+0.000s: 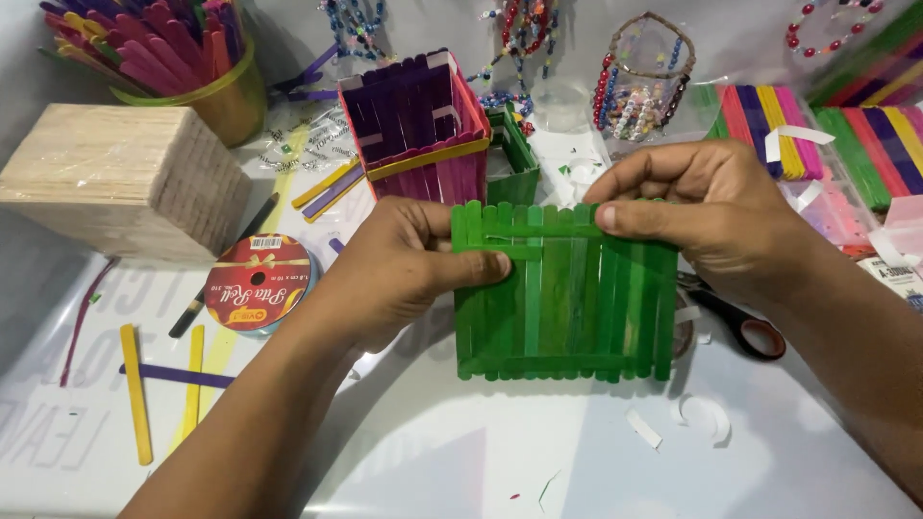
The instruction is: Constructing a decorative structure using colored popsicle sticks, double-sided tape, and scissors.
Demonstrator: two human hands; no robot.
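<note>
A green panel [567, 298] of craft sticks glued side by side is held upright over the white table. My left hand [404, 269] grips its left edge, the thumb pressing a short green cross stick [500, 252] near the top. My right hand [711, 216] pinches the panel's upper right edge, thumb on the front face. Just behind stands a purple stick box [418, 125] with red and yellow trim, with a green stick piece [514, 159] beside it.
A block of bare wooden sticks [125, 178] and a yellow cup of coloured sticks [183, 58] lie at left. A red ribbon roll [258, 284], loose yellow and purple sticks [135, 394], scissors [740, 322], beads [635, 77], packs of coloured sticks [846, 135] and paper scraps surround.
</note>
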